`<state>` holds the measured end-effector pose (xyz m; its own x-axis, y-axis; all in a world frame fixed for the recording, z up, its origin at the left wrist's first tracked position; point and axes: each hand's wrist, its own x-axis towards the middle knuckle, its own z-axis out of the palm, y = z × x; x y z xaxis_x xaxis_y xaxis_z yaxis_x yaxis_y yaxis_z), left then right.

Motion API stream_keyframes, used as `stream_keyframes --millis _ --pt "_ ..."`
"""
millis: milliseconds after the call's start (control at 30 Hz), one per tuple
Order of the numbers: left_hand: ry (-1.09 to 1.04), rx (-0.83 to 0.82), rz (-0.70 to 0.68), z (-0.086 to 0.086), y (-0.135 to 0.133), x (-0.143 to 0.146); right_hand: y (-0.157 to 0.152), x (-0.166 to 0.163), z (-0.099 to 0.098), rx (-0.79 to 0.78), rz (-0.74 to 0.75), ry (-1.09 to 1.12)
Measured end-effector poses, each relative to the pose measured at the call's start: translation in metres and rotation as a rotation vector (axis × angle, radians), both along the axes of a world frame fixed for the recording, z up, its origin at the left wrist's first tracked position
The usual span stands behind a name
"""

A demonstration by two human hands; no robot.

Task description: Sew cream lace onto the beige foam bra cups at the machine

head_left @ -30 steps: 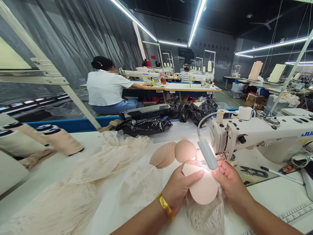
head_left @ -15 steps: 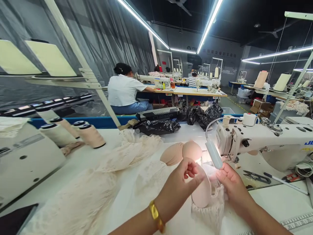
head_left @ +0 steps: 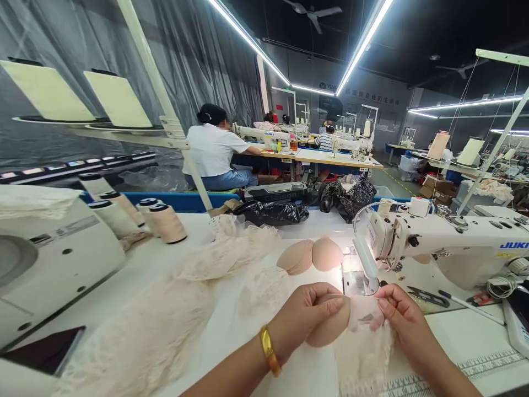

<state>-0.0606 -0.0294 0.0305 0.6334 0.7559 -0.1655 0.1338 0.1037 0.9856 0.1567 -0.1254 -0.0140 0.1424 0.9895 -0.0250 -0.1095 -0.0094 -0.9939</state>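
Foam bra cup (head_left: 328, 330): in the head view, beige and rounded, held above the white worktable (head_left: 463, 332), near the sewing machine (head_left: 458, 234) and just short of its lit needle plate (head_left: 352, 282).
Left hand (head_left: 308, 311): clasps the cup between thumb and fingers.
Right hand (head_left: 400, 309): pinches the upper edge of a sheer cream lace panel (head_left: 363, 355), which hangs down between the two hands.
Join: the cup's edge seems to touch the lace; whether any stitches link them, I cannot tell.
Stitching point: neither piece appears to lie on the needle plate, so this pair looks to be at the lining-up stage, judging by the hands; the lamp (head_left: 366, 256) hides the needle.
Waiting cups: one group of beige cups (head_left: 295, 257) and another cup (head_left: 328, 254) beside it, out of both hands.
Waiting lace: a loose cream heap (head_left: 161, 320) and a smaller piece (head_left: 264, 292), also unheld, suggesting more work is left.
Finished pieces: none that I can identify.
Tools: black thread snips (head_left: 428, 296) and a white pen (head_left: 471, 309) lie unused beside the machine.
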Motion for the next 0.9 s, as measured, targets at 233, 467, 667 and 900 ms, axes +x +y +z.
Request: stream_keyframes --millis 233,467,667,900 --pt "0.114 0.136 -0.027 0.007 -0.008 0.003 -0.026 -0.007 0.019 0.532 -0.270 -0.947" --pt "0.101 0.246 -0.056 0.014 -0.018 0.004 -0.014 -0.041 0.044 0.634 -0.179 -1.190" --pt "0.084 0.182 -0.090 0.016 -0.020 0.002 -0.007 -0.043 0.035 0.297 -0.115 -0.622" --pt "0.116 0.139 -0.066 0.015 -0.019 0.003 -0.005 -0.039 0.025 0.153 -0.107 -0.191"
